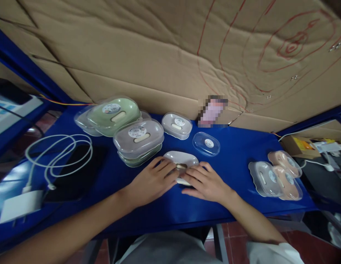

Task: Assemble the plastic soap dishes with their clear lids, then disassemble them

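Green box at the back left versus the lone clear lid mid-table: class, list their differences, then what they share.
The green box has an opaque green base; the clear lid is see-through throughout. The green box looks larger and deeper than the clear lid. The green box sits on another clear piece; the clear lid lies alone on the blue table. Both are rounded ovals bearing a round sticker.

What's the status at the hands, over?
Left hand and right hand, fingers flat on white case. Clear lid just behind it, apart.
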### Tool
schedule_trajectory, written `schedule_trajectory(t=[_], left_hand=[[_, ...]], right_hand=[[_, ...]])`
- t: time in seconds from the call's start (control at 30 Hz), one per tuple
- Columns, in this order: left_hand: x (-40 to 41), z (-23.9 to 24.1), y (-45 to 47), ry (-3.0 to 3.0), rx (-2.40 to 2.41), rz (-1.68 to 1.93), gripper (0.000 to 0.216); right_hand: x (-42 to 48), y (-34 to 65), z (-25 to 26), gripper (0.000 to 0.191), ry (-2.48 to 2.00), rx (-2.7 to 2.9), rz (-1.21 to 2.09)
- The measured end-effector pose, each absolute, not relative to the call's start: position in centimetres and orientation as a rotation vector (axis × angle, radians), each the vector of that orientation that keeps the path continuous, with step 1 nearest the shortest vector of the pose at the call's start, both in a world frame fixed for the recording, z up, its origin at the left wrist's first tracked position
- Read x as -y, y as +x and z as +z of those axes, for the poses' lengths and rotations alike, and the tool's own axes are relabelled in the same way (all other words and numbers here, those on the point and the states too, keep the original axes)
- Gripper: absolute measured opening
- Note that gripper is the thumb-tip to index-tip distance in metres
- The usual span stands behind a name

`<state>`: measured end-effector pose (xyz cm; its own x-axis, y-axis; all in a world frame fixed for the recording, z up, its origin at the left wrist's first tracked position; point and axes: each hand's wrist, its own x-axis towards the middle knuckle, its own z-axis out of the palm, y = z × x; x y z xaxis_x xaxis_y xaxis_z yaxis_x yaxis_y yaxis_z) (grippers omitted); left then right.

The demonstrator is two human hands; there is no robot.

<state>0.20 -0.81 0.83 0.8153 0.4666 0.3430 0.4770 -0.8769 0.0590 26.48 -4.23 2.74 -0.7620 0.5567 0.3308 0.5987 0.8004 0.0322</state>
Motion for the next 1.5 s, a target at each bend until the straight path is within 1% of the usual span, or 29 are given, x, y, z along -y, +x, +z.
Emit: schedule_trajectory(t=[0.07,0.17,0.27,0.37,0.43,0.5,0.57,0.63,0.67,0.73,0.83,0.9,1.03,1.13,1.2,1.37,1.5], left_hand=[[0.8,0.8,0.3,-2.978,0.779,-0.563,0.019],[0.7,0.6,0.3,-2.986,0.772,-0.574,0.026],[0.5,0.5,0.3,-2.997,0.770,-0.565,0.029],[0.4,0.6,0.3,-3.004,0.776,-0.550,0.024],[0.4,0.8,0.2,-3.000,0.791,-0.561,0.019],[0.4,1.0,0.1,-3.006,0.802,-0.598,0.015],[0.3,1.3,0.0,-3.037,0.800,-0.647,0.013],[0.3,1.5,-0.2,-3.065,0.800,-0.696,0.014],[0.3,1.5,-0.2,-3.066,0.799,-0.715,0.015],[0.4,1.5,-0.3,-3.036,0.790,-0.733,0.020],[0.5,1.3,-0.3,-2.963,0.781,-0.733,0.028],[0.6,1.1,-0.2,-2.914,0.814,-0.748,0.032],[0.4,0.9,-0.1,-2.875,0.922,-0.824,0.046],[0.2,0.6,-0.2,-2.932,1.011,-0.849,0.062],[0.1,0.4,-0.1,-2.966,1.054,-0.826,0.068],[0.0,0.1,-0.2,-2.932,1.072,-0.683,0.074],[0.0,-0.1,-0.5,-2.921,1.055,-0.708,0.074]], right_hand=[[4.3,26.5,2.7,0.035,-0.890,2.693,-0.209],[4.3,26.6,2.3,0.026,-0.908,2.674,-0.206],[4.0,26.8,2.1,0.027,-0.933,2.675,-0.098],[3.4,27.8,1.8,0.031,-0.935,2.612,0.057],[2.5,29.0,1.4,0.033,-1.073,2.494,0.058],[1.5,30.6,0.8,0.040,-1.352,2.343,-0.015],[0.4,32.1,0.1,0.055,-1.620,2.225,-0.050],[-0.4,33.3,-0.4,0.065,-1.749,2.175,-0.012],[-0.6,33.6,-0.5,0.065,-1.759,2.160,0.022],[-0.6,33.6,-0.3,0.060,-1.697,2.129,0.102],[0.2,32.3,0.6,0.050,-1.483,2.127,0.214],[1.1,31.0,1.2,0.048,-1.343,2.165,0.259],[2.6,29.0,1.6,0.059,-1.180,2.332,0.205],[3.1,28.3,1.2,0.067,-1.145,2.461,0.098],[3.1,28.1,0.8,0.070,-1.144,2.524,0.046],[2.7,28.0,0.6,0.077,-1.084,2.572,0.060],[2.6,28.1,0.5,0.077,-1.014,2.556,0.100]])
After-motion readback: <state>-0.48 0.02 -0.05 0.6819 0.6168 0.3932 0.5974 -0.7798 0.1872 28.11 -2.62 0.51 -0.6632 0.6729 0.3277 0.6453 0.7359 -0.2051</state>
